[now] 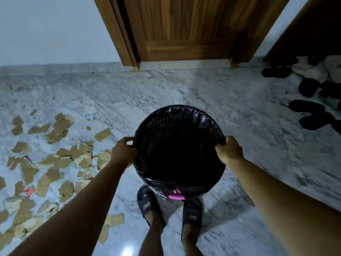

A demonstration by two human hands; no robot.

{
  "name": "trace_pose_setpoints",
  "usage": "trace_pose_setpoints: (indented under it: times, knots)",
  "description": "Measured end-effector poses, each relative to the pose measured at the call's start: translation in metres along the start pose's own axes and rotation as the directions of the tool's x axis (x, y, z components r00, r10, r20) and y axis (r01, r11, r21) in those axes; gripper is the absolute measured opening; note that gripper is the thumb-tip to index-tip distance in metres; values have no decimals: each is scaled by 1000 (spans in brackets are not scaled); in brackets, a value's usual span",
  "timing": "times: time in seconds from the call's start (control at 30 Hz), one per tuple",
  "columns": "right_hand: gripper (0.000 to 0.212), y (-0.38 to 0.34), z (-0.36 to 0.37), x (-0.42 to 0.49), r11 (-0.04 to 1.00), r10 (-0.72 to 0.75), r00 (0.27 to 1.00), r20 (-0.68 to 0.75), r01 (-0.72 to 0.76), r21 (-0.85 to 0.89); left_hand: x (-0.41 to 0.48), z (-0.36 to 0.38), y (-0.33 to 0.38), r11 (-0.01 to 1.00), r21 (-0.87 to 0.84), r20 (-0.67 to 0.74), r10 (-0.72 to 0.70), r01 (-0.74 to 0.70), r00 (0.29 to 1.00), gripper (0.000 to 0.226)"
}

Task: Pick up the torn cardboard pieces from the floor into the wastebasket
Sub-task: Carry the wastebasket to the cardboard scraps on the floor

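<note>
Black-lined wastebasket (180, 145) hangs gripped at its rim by both hands, left hand (124, 151) and right hand (229, 149); cardboard pieces (55, 163) litter the floor (239, 108) left of it, nearer the left hand.

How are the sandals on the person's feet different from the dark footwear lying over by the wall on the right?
The sandals on the feet are being worn and stand side by side just below the wastebasket; the loose footwear is unworn and scattered at odd angles on the marble floor. The worn sandals show small pale emblems on their straps; the loose ones look plain black, though they are too dim to be sure. Both sets are dark.
</note>
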State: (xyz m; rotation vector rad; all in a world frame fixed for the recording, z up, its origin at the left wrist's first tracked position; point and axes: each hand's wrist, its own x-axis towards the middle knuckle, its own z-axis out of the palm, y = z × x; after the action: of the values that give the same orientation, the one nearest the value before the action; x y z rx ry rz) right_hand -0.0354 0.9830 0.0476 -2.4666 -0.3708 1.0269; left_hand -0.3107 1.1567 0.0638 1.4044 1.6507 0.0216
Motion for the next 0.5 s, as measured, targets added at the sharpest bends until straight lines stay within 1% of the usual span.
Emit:
trace_pose_setpoints:
  times: [0.13,0.2,0.33,0.4,0.5]
  knots:
    - [38,17,60,89,998,20,999,-31,-18,68,93,58,-16,999,35,-34,12,-11,999,46]
    - [38,36,94,132,996,54,997,-63,-49,79,139,89,-30,998,61,-28,20,-18,999,48]
    - [37,68,144,192,985,128,984,-128,-111,129,201,142,-57,995,87,-31,54,-51,998,47]
    - [45,77,164,210,977,157,981,-116,-137,160,221,159,-68,994,95,-32,51,-48,998,45]
    - [62,82,188,219,983,114,987,-115,-96,156,238,169,-79,995,102,-23,-5,7,1000,50]
